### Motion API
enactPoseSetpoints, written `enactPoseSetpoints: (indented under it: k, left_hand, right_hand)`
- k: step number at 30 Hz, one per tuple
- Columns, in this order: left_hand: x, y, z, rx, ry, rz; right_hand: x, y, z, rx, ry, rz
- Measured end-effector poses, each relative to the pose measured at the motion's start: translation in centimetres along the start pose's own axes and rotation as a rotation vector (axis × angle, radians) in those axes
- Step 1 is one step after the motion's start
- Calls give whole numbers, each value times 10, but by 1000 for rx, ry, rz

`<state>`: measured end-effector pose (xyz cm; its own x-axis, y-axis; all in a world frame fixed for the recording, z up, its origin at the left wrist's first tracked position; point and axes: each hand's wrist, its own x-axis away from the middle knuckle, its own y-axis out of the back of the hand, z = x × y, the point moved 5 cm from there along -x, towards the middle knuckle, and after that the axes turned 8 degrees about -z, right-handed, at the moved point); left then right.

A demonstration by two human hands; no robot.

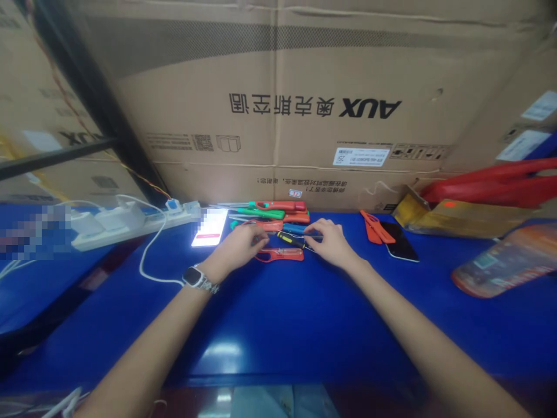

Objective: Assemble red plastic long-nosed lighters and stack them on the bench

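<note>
I have both hands out over the blue counter (278, 325), meeting at a small black-and-yellow screwdriver (290, 238) that lies flat between them. Its long axis runs left to right, tilting slightly toward me at the right end. My left hand (238, 246), the one with the watch (194, 276) on the wrist, has its fingers curled together at the handle end; my right hand (331, 239) pinches near the shaft end, fingers drawn close. Both touch it, so neither is nearer, and whether either truly clamps it I cannot tell from this blurred view.

Just beneath the screwdriver lies an orange tool (281, 255). Behind it, against the cardboard box (278, 104), sits a heap of red, green and blue handled tools (278, 212), crowding any push forward. A lit phone (210, 227) lies left of my left hand; a dark phone (400, 242) and orange cutters (375, 227) lie well to the right.
</note>
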<state>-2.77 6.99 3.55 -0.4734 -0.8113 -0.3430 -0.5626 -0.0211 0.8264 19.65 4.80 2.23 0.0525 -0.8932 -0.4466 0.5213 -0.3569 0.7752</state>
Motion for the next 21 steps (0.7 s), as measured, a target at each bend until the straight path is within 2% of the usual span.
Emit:
enactPoseSetpoints:
  k: [3, 7, 10, 15, 19, 21]
  left_hand:
    - [-14, -10, -14, -3, -46, 22]
    - [-21, -18, -26, 67, -67, -126]
    - [-16, -20, -29, 84, -86, -191]
    - [-6, -10, -25, 111, -94, -252]
    - [-3, 2, -24, 203, -50, -379]
    - [-3, 7, -21, 291, 29, -449]
  right_hand:
    - [-4, 1, -2, 39, -3, 63]
    - [-5, 1, -5, 60, 16, 152]
    - [-4, -3, -6, 42, 28, 161]
    - [-9, -7, 1, -24, 69, 89]
    - [-4, 6, 9, -269, 53, -25]
    - [3, 11, 15, -422, 32, -30]
